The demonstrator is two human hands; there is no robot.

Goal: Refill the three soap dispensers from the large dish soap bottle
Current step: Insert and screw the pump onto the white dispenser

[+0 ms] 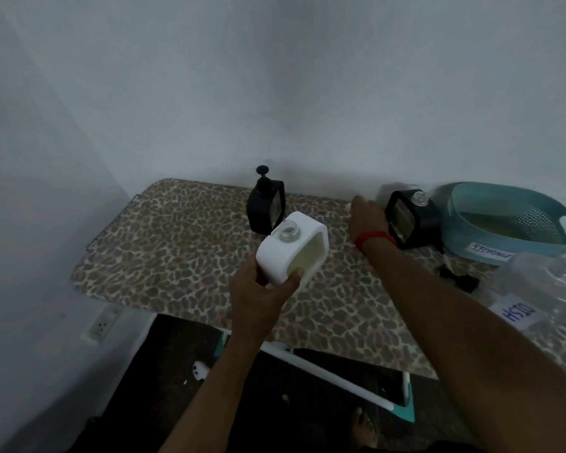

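In the head view, the left hand (pixel 262 289) grips the white dispenser (pixel 291 253) above the middle of the table (pixel 177 256) — thumb on its near face, fingers round the far side. The dispenser is tilted, its long axis leaning up and left, with the bare glass neck (pixel 286 232) uppermost and no pump on it. Its side window looks pale yellow, so I judge there is soap inside.

The right hand (pixel 368 217) is stretched to the far edge, just beside the open black dispenser (pixel 409 220), with its back to the camera. Something pale shows at its fingertips, but I cannot tell whether they hold it.

The big bottle (pixel 543 289) stands at the right, beyond the right forearm and well apart from the white dispenser — the right hand is the nearer one to it. A second black dispenser (pixel 265 207), pump on, stands behind the white one. A loose pump (pixel 458 276) lies near the basket (pixel 464 233).
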